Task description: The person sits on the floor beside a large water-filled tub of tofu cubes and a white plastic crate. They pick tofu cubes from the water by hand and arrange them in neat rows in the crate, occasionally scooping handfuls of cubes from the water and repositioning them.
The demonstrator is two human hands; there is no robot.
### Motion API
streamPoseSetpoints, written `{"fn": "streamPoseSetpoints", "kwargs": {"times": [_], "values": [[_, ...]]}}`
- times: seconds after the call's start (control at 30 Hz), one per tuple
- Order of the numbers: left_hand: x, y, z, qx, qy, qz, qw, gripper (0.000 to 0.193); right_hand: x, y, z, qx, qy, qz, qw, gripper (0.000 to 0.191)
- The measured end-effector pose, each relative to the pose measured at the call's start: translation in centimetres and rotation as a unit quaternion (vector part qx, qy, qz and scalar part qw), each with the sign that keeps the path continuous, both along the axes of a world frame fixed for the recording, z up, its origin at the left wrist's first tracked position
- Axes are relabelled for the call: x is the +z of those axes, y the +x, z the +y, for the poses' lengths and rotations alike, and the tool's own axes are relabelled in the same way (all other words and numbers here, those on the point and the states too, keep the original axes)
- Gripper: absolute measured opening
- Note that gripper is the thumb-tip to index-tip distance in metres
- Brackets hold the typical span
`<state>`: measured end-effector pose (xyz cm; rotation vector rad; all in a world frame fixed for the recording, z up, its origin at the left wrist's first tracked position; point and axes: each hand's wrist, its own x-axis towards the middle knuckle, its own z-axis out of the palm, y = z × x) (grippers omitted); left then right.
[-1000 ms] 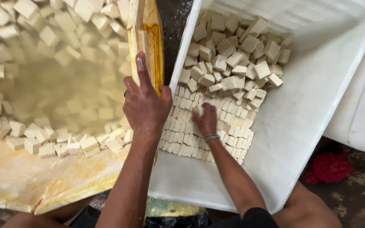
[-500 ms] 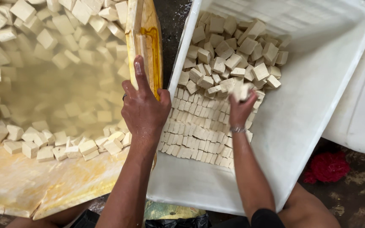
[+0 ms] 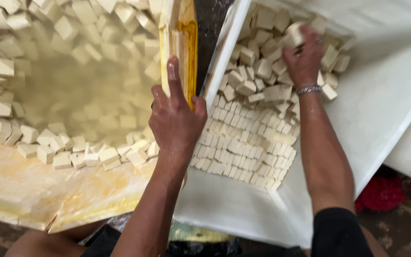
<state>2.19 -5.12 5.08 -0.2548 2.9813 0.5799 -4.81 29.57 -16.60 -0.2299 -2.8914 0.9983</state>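
Floating in cloudy yellowish liquid, pale cubes [image 3: 48, 152] ring the stained tub [image 3: 29, 195], well left of the white bin [image 3: 396, 109]. The left hand [image 3: 177, 119] clamps the tub's yellow rim [image 3: 184, 43], fingers curled over the edge just left of the bin's near wall, likely to brace the person while leaning across. Inside the bin, cut blocks [image 3: 243, 152] lie in neat rows low down, packed tight to save room. Farther right, the right hand [image 3: 305, 59] rests palm-down on the loose heap [image 3: 262, 71] at the bin's far end, fingers spread among the cubes; whether it grasps any I cannot tell.
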Motion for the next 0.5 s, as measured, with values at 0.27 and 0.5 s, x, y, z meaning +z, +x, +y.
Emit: {"fn": "streamPoseSetpoints", "kwargs": {"times": [0.27,0.5], "values": [[0.0,0.0,0.1,0.002,0.004,0.025,1.0,0.096,2.0,1.8,-1.3,0.198,0.194,-0.152,0.949,0.067],[-0.2,0.0,0.0,0.009,0.007,0.003,1.0,0.096,0.7,1.1,-0.6,0.126,0.086,-0.081,0.985,0.073]]}}
